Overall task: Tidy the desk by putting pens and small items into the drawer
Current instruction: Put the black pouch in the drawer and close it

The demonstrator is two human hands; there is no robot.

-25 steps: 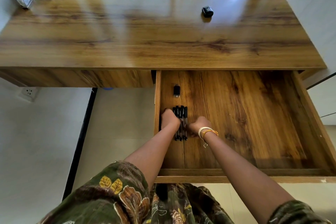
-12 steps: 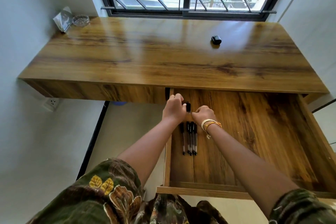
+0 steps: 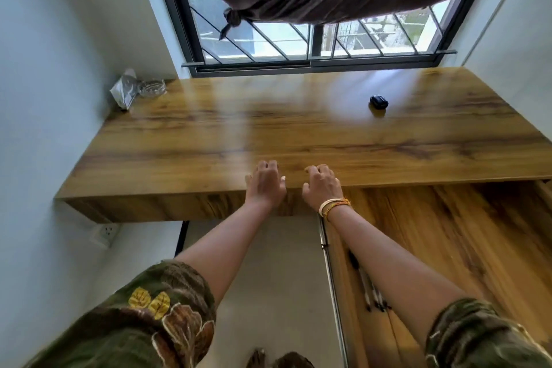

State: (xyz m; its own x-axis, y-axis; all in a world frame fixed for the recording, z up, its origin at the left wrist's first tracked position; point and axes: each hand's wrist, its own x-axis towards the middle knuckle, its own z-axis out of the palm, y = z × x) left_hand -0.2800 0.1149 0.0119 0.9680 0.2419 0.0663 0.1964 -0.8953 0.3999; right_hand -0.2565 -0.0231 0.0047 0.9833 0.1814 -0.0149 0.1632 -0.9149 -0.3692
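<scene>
Both hands have left the open wooden drawer (image 3: pixel 466 248) and now sit at the front edge of the glossy wood-grain desk top (image 3: pixel 298 128), where a second ago they were down among the pens. The left hand (image 3: pixel 265 185) and the right hand (image 3: pixel 322 187), the one with pale and orange bangles on its wrist, each have loosely bent fingers and hold nothing; whether the fingertips touch the desk edge I cannot tell. The row of slim black pens (image 3: pixel 372 293) lies on the drawer floor near its left wall, mostly hidden behind the right forearm. So the pens look stowed, and the reach appears to be turning to the small black rounded case (image 3: pixel 378 102) far back on the desk, well apart from both hands. A crumpled clear plastic bag (image 3: pixel 124 92) and a glass dish (image 3: pixel 152 87) sit in the far left corner.
</scene>
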